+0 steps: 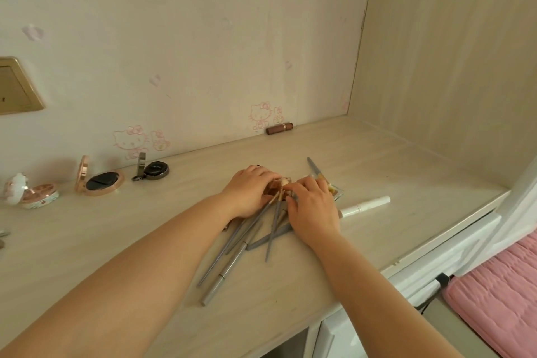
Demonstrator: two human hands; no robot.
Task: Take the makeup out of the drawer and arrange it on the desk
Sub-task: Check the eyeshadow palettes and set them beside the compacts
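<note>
Mid-arranging, by the look of it: both hands meeting at frame centre over a heap of makeup on the desk [334, 264]. Left hand [250, 187] curled over a small brown palette [273, 185], fingers hooked round its far edge; right hand [312, 209] pinching a brush head [285, 182] with thumb and forefinger at the palette's right corner. Beneath the wrists, a fan of grey brush handles [232, 253] crossing one another, splayed toward lower centre, one slim silver pencil [225, 272] lowest. White tube [367, 204] just right of the right hand, partly under it; a clear tray [337, 192] behind the knuckles, contents hard to make out. Along the wall at left, three open compacts: floral [32, 193], rose-gold [100, 180], dark round [154, 170]. Brown lipstick [279, 128] lying against the wall, upper centre. Next move likely: lifting the brush free of the tangle without dragging its neighbours, then laying the handles parallel. Plenty of bare desk right of centre and toward the back corner; front edge close at lower right, with a white drawer front [430, 259] below it, so sorting better kept away from that lip. Pink bedding [499, 293] beyond.
</note>
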